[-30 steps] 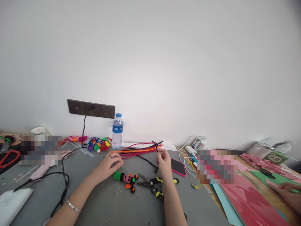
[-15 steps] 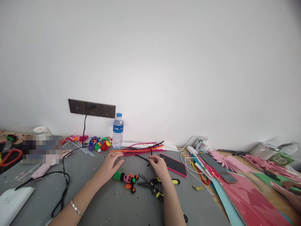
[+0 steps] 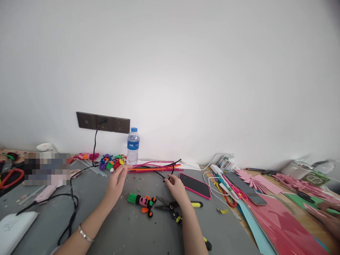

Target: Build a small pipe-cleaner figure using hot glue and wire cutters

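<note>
My right hand pinches a bent black pipe cleaner between thumb and fingertips, in front of a bundle of coloured pipe cleaners. My left hand is open, turned on edge with its fingers stretched out by the bundle's left end; whether it touches the bundle I cannot tell. Between my forearms lies a small pipe cleaner figure in green, pink, black and orange. Next to it are wire-stripper pliers with black and yellow handles, partly covered by my right forearm.
A water bottle stands against the wall, beside several fuzzy coloured figures. A pink-cased phone lies right of my right hand. Farther right are coloured paper sheets and another person's hand. A black cable crosses the left side.
My left hand has moved left and turned onto its edge. My right hand has shifted slightly left and up with the black pipe cleaner. The bundle has moved a little.
</note>
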A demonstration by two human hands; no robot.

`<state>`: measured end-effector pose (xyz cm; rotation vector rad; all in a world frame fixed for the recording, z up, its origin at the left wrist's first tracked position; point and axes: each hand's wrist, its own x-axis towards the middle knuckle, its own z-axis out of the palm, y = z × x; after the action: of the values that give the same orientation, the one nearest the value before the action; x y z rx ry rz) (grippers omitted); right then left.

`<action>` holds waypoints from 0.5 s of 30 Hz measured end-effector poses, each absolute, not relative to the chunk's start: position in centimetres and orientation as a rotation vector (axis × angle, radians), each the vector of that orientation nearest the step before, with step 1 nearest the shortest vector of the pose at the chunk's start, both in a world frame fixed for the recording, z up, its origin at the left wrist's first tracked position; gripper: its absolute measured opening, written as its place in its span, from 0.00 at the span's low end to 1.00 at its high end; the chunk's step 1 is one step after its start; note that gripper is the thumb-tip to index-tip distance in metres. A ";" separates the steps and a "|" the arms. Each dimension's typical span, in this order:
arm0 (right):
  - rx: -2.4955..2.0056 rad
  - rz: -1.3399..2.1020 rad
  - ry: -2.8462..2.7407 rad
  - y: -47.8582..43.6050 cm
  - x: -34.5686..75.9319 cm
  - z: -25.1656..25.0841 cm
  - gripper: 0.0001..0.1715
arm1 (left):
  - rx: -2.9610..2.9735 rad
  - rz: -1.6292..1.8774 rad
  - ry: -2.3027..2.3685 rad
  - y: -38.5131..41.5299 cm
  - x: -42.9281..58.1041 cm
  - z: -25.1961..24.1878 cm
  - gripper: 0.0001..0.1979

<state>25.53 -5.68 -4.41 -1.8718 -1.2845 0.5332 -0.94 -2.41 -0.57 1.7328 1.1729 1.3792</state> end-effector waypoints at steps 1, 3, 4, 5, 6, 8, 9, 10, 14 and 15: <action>-1.867 0.526 -1.288 -5.7 25.5 -4.3 0.24 | 1.698 1.380 1.187 -2.4 -1.0 -0.5 0.20; -1.850 0.515 -1.301 -5.8 25.2 -4.1 0.23 | 1.614 1.393 1.201 -2.3 -1.1 -0.6 0.21; -1.834 0.512 -1.314 -5.9 25.1 -4.0 0.23 | 1.566 1.395 1.197 -2.3 -1.1 -0.7 0.22; -1.813 0.511 -1.331 -5.9 24.9 -3.8 0.23 | 1.512 1.395 1.189 -2.2 -1.1 -0.8 0.23; -1.786 0.512 -1.352 -6.0 24.7 -3.7 0.23 | 1.448 1.393 1.175 -2.0 -1.1 -0.9 0.24; -1.728 0.514 -1.395 -6.1 24.2 -3.3 0.22 | 1.284 1.396 1.119 -1.8 -1.0 -1.0 0.23; -1.701 0.515 -1.413 -6.1 24.0 -3.2 0.22 | 1.189 1.399 1.075 -1.7 -0.9 -1.0 0.22; -1.674 0.518 -1.432 -6.2 23.8 -3.1 0.22 | 1.091 1.401 1.028 -1.6 -0.9 -0.9 0.21; -1.531 0.509 -1.546 -6.5 23.2 -2.9 0.23 | 0.852 1.324 0.948 -1.5 -1.0 -0.2 0.21; -1.490 0.503 -1.586 -6.6 23.0 -2.9 0.23 | 0.840 1.298 0.955 -1.6 -1.0 -0.1 0.22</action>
<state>23.03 -6.58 -2.90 -1.4897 -1.5856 0.5031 -0.99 -1.57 -0.09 0.8404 0.9550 1.2984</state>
